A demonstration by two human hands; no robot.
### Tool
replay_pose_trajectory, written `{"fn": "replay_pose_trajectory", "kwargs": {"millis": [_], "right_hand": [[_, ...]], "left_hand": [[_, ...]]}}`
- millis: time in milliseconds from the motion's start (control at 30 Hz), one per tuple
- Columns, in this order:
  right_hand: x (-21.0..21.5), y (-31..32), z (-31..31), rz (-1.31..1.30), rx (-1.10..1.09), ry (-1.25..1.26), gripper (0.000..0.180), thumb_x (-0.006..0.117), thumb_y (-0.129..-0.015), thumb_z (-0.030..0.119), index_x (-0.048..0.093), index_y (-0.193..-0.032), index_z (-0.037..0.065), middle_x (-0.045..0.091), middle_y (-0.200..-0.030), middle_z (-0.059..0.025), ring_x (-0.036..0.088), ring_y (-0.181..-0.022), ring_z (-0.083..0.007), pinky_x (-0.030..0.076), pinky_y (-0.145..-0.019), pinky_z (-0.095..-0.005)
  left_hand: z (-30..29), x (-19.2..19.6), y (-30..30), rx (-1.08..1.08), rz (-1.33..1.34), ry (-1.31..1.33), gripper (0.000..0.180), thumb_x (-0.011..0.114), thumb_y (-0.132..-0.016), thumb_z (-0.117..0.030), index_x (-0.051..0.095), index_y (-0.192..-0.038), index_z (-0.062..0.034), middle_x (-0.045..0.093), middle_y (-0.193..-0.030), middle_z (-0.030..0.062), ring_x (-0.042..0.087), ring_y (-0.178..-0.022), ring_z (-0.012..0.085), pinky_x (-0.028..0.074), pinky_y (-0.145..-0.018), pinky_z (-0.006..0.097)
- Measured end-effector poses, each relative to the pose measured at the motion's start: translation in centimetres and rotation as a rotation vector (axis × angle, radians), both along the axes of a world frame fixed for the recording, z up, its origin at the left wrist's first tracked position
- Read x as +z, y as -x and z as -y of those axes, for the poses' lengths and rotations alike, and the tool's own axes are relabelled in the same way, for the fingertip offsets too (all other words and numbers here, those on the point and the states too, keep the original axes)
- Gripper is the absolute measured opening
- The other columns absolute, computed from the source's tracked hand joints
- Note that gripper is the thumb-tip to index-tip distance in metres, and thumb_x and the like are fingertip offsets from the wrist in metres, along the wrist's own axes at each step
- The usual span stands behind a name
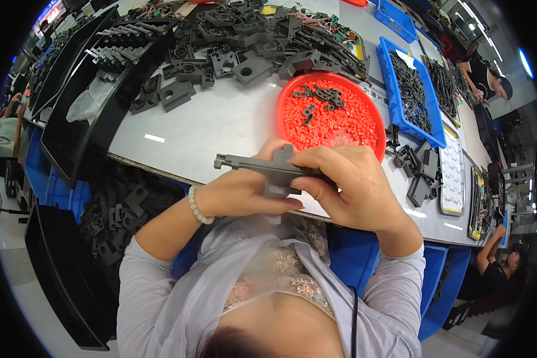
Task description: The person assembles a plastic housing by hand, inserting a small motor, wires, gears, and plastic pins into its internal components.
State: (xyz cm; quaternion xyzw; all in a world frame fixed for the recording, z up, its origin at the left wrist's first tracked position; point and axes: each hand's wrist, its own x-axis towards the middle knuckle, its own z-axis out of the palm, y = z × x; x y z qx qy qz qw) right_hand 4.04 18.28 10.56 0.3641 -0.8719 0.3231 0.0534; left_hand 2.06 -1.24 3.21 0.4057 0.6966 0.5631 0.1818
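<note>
Just over the table's near edge, both my hands hold a dark grey plastic part (253, 163) with a long thin arm that points left and a wider block at its middle. My left hand (235, 192) is closed round the block from below. From the right, my right hand (353, 184) pinches the part's other end between thumb and fingers; that end is mostly hidden. Right behind the hands sits a round red tray (280, 119) of small orange-red pieces, with several small black parts lying on top of them.
Loose dark grey housings (253, 68) heap up along the far side of the table. A black bin (71, 143) with rows of grey parts stands at left. To the right are a blue crate (432, 134) of black parts and a white tray (452, 173). Other people work further off.
</note>
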Motion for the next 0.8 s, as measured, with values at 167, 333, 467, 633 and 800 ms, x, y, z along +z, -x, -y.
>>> {"fn": "replay_pose_trajectory", "kwargs": {"millis": [167, 333, 467, 633, 800], "right_hand": [[-0.6, -0.4, 0.3, 0.062, -0.034, 0.036, 0.020, 0.063, -0.076, 0.014, 0.057, -0.094, 0.006, 0.057, -0.060, -0.0132, 0.057, -0.054, -0.0317, 0.043, -0.049, -0.0420], [-0.7, 0.6, -0.1, 0.065, -0.004, 0.116, 0.019, 0.061, -0.079, 0.017, 0.058, -0.095, 0.008, 0.057, -0.061, -0.0127, 0.057, -0.054, -0.0318, 0.043, -0.050, -0.0419], [-0.2, -0.3, -0.6, 0.057, 0.006, -0.079, 0.019, 0.061, -0.079, 0.019, 0.057, -0.093, 0.008, 0.056, -0.060, -0.0120, 0.057, -0.056, -0.0305, 0.043, -0.050, -0.0422], [-1.6, -1.7, -0.3, -0.016, -0.009, -0.004, 0.022, 0.064, -0.076, 0.019, 0.054, -0.090, 0.006, 0.054, -0.060, -0.0120, 0.057, -0.056, -0.0299, 0.041, -0.048, -0.0426], [-2.5, -2.7, -0.1, 0.068, -0.055, -0.061, 0.021, 0.063, -0.078, 0.018, 0.052, -0.091, 0.005, 0.055, -0.061, -0.0132, 0.056, -0.055, -0.0325, 0.041, -0.048, -0.0428]], "left_hand": [[0.1, -0.3, -0.1, 0.013, -0.009, -0.044, 0.045, 0.070, -0.076, -0.025, 0.053, -0.112, -0.0041, 0.042, -0.112, 0.0134, 0.040, -0.108, 0.0261, 0.034, -0.093, 0.036], [-0.7, -0.7, -0.2, 0.114, -0.072, -0.114, 0.046, 0.072, -0.073, -0.022, 0.053, -0.109, -0.0028, 0.049, -0.104, 0.0124, 0.044, -0.104, 0.0243, 0.038, -0.089, 0.035], [-1.0, 0.2, -1.2, 0.207, 0.327, -0.206, 0.058, 0.076, -0.070, -0.022, 0.046, -0.114, 0.0005, 0.051, -0.099, 0.0123, 0.053, -0.094, 0.0232, 0.043, -0.080, 0.032], [-1.0, 0.9, -1.7, 0.308, -0.073, 0.019, 0.063, 0.078, -0.064, -0.022, 0.042, -0.111, 0.0018, 0.052, -0.096, 0.0175, 0.058, -0.082, 0.0315, 0.047, -0.071, 0.036], [-1.6, -0.4, -2.6, 0.353, -0.078, 0.195, 0.057, 0.073, -0.064, -0.011, 0.037, -0.108, -0.0059, 0.056, -0.084, 0.0088, 0.059, -0.073, 0.0212, 0.046, -0.065, 0.030]]}}
